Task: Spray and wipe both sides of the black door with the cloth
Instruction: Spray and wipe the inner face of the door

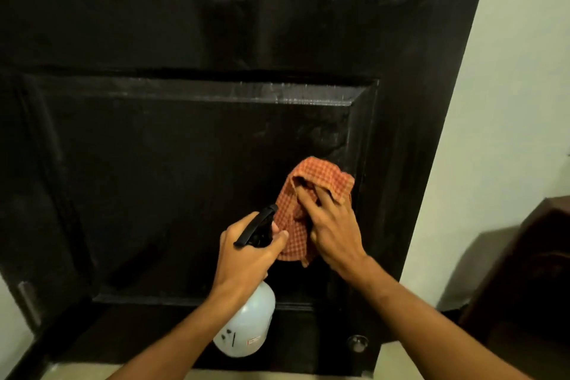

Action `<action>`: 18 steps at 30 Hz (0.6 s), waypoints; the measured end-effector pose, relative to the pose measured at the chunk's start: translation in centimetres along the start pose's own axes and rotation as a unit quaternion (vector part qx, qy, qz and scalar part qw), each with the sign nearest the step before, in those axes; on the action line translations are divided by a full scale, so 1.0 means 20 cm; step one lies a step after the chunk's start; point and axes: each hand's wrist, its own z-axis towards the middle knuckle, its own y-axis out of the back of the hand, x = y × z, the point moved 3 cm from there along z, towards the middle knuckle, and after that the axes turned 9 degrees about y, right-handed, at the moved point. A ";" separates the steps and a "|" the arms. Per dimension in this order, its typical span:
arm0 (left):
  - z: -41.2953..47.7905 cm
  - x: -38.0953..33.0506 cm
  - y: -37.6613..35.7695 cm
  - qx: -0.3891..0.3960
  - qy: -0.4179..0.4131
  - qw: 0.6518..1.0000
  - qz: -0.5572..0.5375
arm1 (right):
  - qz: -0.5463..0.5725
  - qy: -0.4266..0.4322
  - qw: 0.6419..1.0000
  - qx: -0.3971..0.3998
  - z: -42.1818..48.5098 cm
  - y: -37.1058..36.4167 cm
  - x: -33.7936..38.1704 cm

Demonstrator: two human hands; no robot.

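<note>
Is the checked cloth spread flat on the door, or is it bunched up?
Bunched up: the cloth shows folds and hanging corners under the right hand, which presses it against the door.

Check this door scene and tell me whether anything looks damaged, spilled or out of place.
Nothing stands out. The right hand presses the cloth on the door panel, and the left hand holds the spray bottle by its neck. Pale smears and wet glints near the panel's upper moulding look like spray, not damage.
</note>
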 end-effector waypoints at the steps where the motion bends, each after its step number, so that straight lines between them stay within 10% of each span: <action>1: 0.01 -0.04 0.00 -0.002 -0.001 1.000 -0.003 | 0.002 -0.028 0.999 -0.019 0.06 0.03 -0.02; 18: 0.09 -0.47 0.41 -0.101 -0.008 0.995 -0.003 | 0.050 -0.207 0.974 -0.082 0.54 0.19 0.17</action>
